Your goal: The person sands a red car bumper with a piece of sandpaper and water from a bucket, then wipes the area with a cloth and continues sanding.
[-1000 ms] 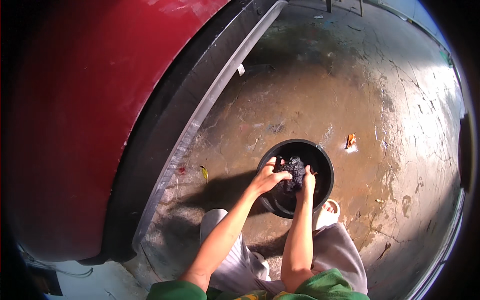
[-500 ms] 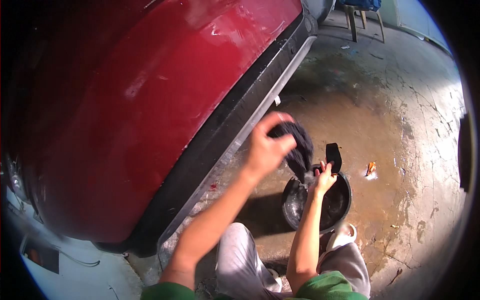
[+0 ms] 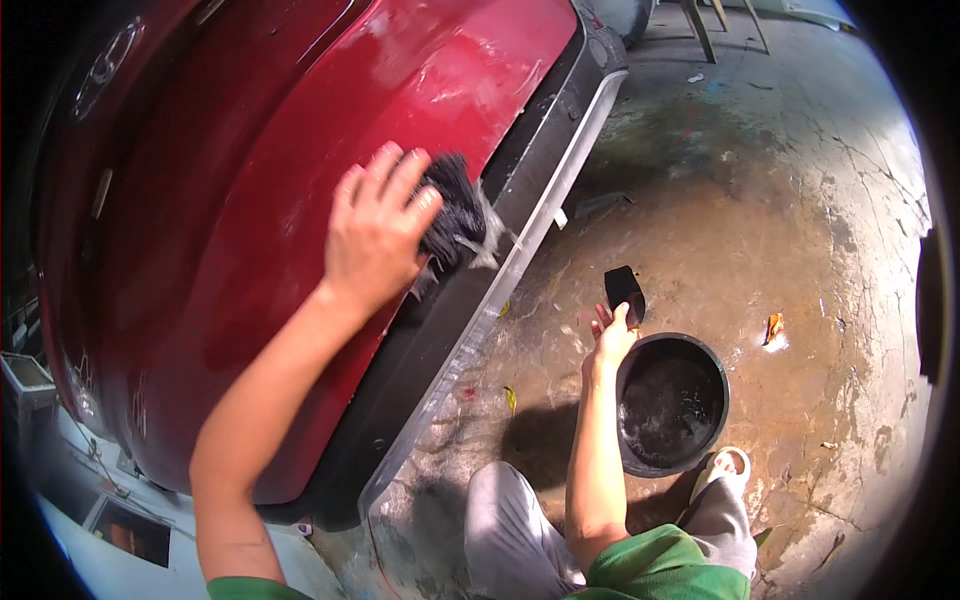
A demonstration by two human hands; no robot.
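Observation:
My left hand (image 3: pixel 375 235) presses a wet, shaggy black wash rag (image 3: pixel 455 210) against the lower body of a red car (image 3: pixel 290 230). Its fingers bend at the rag's near side, and water splashes off below it over the black bumper trim (image 3: pixel 420 310). Over the floor, my right hand (image 3: pixel 612 335) grips a flat black object (image 3: pixel 625 290) with rounded corners; I cannot tell its kind. Just right of that hand stands a round black basin (image 3: pixel 722 405) with what looks like water in it.
Wet, cracked concrete floor (image 3: pixel 700 240) stretches to the right of the car. An orange-brown leaf (image 3: pixel 773 330) lies right of the basin, and a small yellow-green leaf (image 3: pixel 511 400) near the bumper. Chair legs (image 3: pixel 700 30) stand at the far end. My sandalled foot (image 3: pixel 728 465) is beside the basin.
My left hand has carried the rag from above the basin, up and left onto the car. My right hand, still holding the flat black object, has moved slightly left, away from the basin.

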